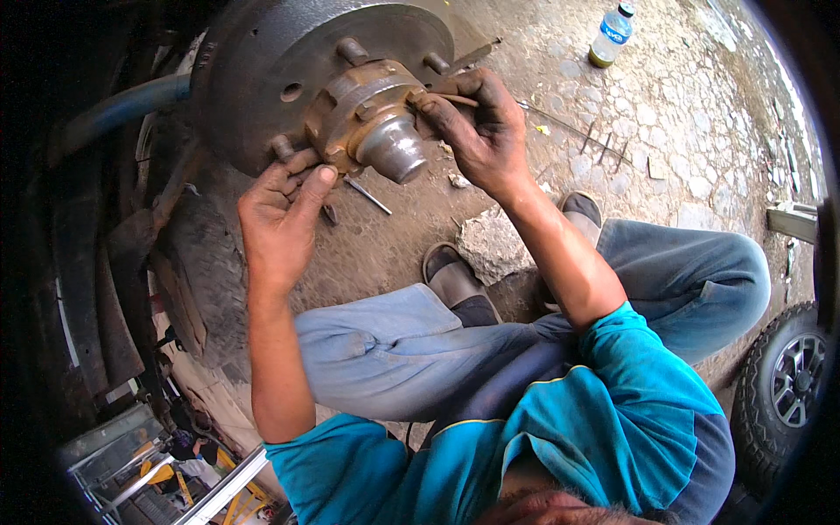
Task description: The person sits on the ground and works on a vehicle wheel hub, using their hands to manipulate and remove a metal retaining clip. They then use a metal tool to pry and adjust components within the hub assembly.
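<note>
A rusty wheel hub [360, 103] with a bare metal spindle end [394, 150] sits at the centre of a large brown brake disc or drum [262, 66]. Wheel studs [353, 50] stick out around the hub. At the hub's lower left edge my left hand [282, 203] is closed, thumb and fingers gripping the rim. My right hand [484, 131] pinches the hub's right edge, its fingers dirty with grease. A thin brown rod [459, 100] shows between its thumb and forefinger; whether they hold it, I cannot tell.
Below the hub, a metal rod [367, 195] lies on the ground beside a stone block [493, 245]. Farther right are a thin rod with prongs [577, 131] and a plastic bottle [610, 37] with dark liquid. A wheel [785, 385] stands lower right; a blue bar [122, 112] runs at left.
</note>
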Motion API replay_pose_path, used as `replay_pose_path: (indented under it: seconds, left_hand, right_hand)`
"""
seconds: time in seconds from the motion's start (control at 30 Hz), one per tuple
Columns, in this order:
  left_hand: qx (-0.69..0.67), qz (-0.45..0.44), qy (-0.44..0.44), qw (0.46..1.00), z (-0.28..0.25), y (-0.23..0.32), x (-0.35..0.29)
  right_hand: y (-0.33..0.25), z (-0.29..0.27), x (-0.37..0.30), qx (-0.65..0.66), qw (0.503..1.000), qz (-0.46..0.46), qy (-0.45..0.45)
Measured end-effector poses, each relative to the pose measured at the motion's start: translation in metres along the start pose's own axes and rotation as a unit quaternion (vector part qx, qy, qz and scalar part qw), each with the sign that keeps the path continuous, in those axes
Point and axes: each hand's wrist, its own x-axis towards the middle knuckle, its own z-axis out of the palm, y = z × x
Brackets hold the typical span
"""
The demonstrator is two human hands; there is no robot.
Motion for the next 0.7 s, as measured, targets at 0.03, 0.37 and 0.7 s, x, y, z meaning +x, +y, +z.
replay_pose_path:
  seconds: [0.03,0.37,0.7]
  left_hand:
    - [-0.004,0.005,0.004,1.0,-0.002,0.001,0.002]
    - [-0.017,0.004,-0.004,1.0,-0.002,-0.003,0.002]
    - [-0.014,-0.002,-0.003,1.0,0.0,-0.005,0.0]
  right_hand:
    - [-0.001,0.001,0.001,-0.004,1.0,-0.004,0.002]
    - [0.004,0.0,0.007,0.014,0.999,-0.019,-0.025]
    - [-0.004,-0.001,-0.001,0.008,1.0,-0.001,-0.005]
